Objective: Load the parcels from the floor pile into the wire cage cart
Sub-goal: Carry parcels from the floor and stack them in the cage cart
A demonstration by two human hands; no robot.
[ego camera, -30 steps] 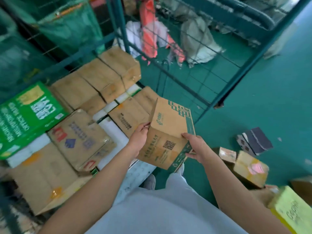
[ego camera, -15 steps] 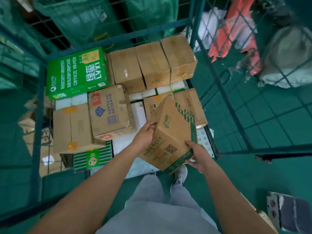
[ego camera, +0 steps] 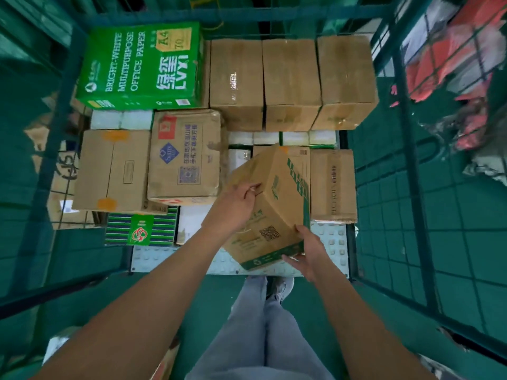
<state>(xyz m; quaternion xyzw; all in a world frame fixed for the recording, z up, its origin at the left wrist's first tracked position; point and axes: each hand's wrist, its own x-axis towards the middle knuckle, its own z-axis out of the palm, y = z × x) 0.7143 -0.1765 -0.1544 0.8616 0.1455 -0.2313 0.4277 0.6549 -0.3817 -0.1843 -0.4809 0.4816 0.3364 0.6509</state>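
We see a brown corrugated carton with green print [ego camera: 270, 204] held in the air over the front of the wire cage cart [ego camera: 403, 111], just above its pale studded floor plate [ego camera: 333, 242]. The carton is a plain rectangular box, matte cardboard with a green band along its near edge and a QR code on the face turned toward us. It is tilted, one corner low and toward us; its long axis runs from that near corner up and away into the cart. The left hand [ego camera: 237, 204] grips its upper left edge with fingers curled over the top face. The right hand [ego camera: 308, 249] cups the lower right corner, thumb on the near face; the fingers are hidden beneath the box.

What the carton covers below it we cannot make out. Just right of it lies a plain brown box [ego camera: 333, 185]; to the left, a creased carton with a red label [ego camera: 186, 157]. At the back stand three taped brown cartons [ego camera: 290, 78] in a row beside a glossy green office paper box [ego camera: 140, 67]. A striped green pack [ego camera: 141, 230] sits low at front left. Outside the mesh, red and white bags [ego camera: 450, 50] are blurred.
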